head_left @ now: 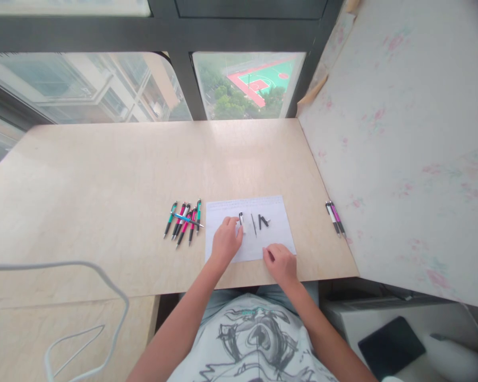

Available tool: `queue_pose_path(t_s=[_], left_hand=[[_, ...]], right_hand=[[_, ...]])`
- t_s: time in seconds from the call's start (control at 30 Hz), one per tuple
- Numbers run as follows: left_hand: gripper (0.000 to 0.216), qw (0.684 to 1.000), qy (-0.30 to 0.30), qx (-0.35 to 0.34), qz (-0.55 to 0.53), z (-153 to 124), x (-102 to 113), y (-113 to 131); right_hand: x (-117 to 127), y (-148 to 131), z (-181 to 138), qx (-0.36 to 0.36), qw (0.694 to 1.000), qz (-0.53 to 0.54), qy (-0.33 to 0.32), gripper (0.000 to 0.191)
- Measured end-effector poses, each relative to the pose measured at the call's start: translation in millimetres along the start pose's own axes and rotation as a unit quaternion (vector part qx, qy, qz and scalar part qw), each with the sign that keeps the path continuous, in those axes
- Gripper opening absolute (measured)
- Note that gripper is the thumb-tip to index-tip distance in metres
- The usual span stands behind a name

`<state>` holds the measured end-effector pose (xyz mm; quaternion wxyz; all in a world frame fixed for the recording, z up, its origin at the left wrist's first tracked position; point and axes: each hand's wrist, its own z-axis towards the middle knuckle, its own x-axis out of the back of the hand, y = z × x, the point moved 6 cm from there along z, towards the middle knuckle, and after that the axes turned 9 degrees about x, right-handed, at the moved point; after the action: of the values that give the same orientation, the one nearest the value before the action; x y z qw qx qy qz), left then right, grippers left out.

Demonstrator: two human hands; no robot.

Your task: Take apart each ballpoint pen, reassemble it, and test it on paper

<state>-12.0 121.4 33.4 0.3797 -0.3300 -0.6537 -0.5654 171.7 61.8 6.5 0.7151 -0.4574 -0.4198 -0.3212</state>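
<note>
A white pen barrel with a dark clip point(241, 222) lies on the white paper point(223, 208). My left hand point(226, 240) is just left of it, thumb and forefinger apart, their tips at the barrel's edge; whether they touch it I cannot tell. To the barrel's right lie a thin dark refill point(254, 225), a short black tube point(259, 222) and a black pen part with a light tip point(265, 221). Near the paper's lower right edge rests my right hand point(281, 262), its fingers curled closed; anything inside them is hidden.
Several pens in green, pink, white and black point(186, 222) lie left of the paper, a blue pen point(185, 218) across them. Two pens point(335, 218) sit by the patterned wall point(402, 159). A pale cable point(111, 286) loops at the lower left. Windows point(249, 85) stand behind the table point(103, 175).
</note>
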Motion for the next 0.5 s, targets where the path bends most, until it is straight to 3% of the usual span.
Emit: queue_pose_path(t_s=[0.17, 0.3, 0.4, 0.5], left_hand=[[0.028, 0.997, -0.026, 0.002, 0.074, 12.9, -9.2, 13.6], [0.034, 0.996, -0.043, 0.028, 0.072, 17.0, -11.6, 12.7], [0.042, 0.997, -0.047, 0.064, -0.021, 22.2, -4.8, 5.8], [0.03, 0.986, -0.076, 0.07, -0.128, 21.5, 4.6, -1.0]], right_hand=[[-0.5, 1.9, -0.7, -0.011, 1.0, 0.011, 0.016, 0.031], [-0.1, 1.0, 0.1, -0.005, 1.0, 0.012, 0.022, 0.032], [2.0, -0.2, 1.1, -0.012, 1.0, 0.008, 0.019, 0.032], [3.4, 0.4, 3.1, -0.032, 0.999, 0.004, -0.003, 0.028]])
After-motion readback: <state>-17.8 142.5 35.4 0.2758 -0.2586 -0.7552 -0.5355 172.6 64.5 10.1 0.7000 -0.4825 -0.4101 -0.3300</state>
